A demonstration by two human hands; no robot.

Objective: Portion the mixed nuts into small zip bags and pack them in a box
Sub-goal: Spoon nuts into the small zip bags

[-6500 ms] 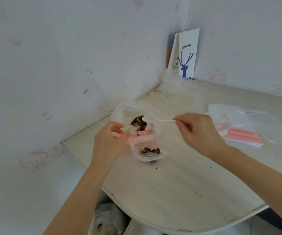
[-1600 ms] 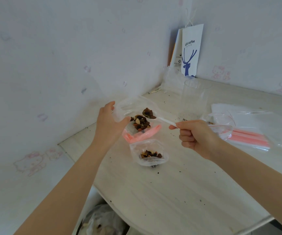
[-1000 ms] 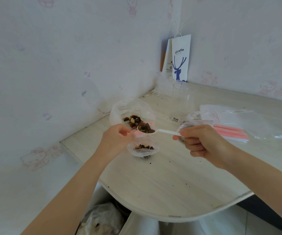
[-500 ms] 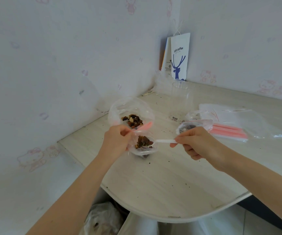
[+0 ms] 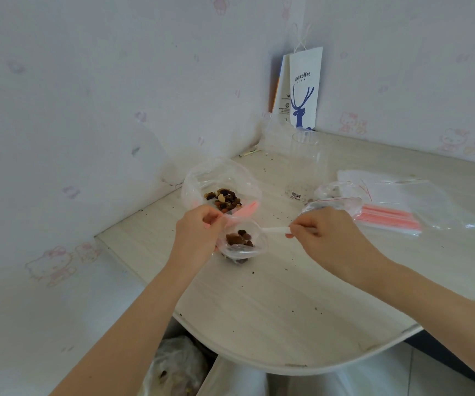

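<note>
A small clear zip bag with a pink strip stands open on the table, with nuts and raisins inside. My left hand pinches its rim on the left side. My right hand grips the handle of a white plastic spoon, whose bowl reaches into the small bag's mouth. Just behind sits a larger clear bag of mixed nuts, open at the top. A filled zip bag lies behind my right hand.
A clear plastic cup stands behind the bags. A pack of empty pink-strip zip bags lies at the right. A white coffee paper bag leans in the wall corner. The table's curved front edge is near me; crumbs dot the top.
My right hand carried a spoonful of nuts from the larger bag down into the small bag. My left hand moved from the larger bag to the small bag's rim.
</note>
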